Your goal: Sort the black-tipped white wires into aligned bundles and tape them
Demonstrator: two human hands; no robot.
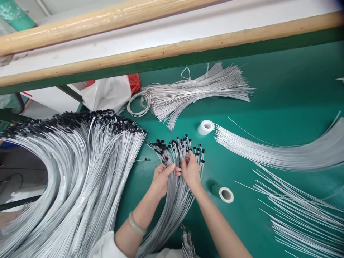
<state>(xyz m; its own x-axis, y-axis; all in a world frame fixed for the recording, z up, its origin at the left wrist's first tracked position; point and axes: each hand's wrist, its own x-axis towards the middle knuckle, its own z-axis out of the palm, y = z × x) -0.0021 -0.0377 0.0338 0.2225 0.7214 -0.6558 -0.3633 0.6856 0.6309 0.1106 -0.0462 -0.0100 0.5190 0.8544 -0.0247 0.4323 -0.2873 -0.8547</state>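
In the head view, a bundle of thin grey wires (pixel 178 200) with small black connectors (pixel 185 140) on the far ends lies across the green table in front of me. My left hand (pixel 161 179) is closed around part of this bundle just below the connectors, its thumb over the wires. Beside it, my right hand (pixel 191 171) pinches wires at the bundle's right side, close under the connectors. Which single wires the fingertips hold is too fine to make out.
A large mass of connector-tipped wires (pixel 88 172) hangs at the left. Behind lie a tied wire bundle (pixel 199 87) and a white tape roll (pixel 206 127). Another roll (pixel 226 194) stands near my right forearm. Loose wires (pixel 282 156) spread rightward. A wood-edged shelf (pixel 161 53) crosses above.
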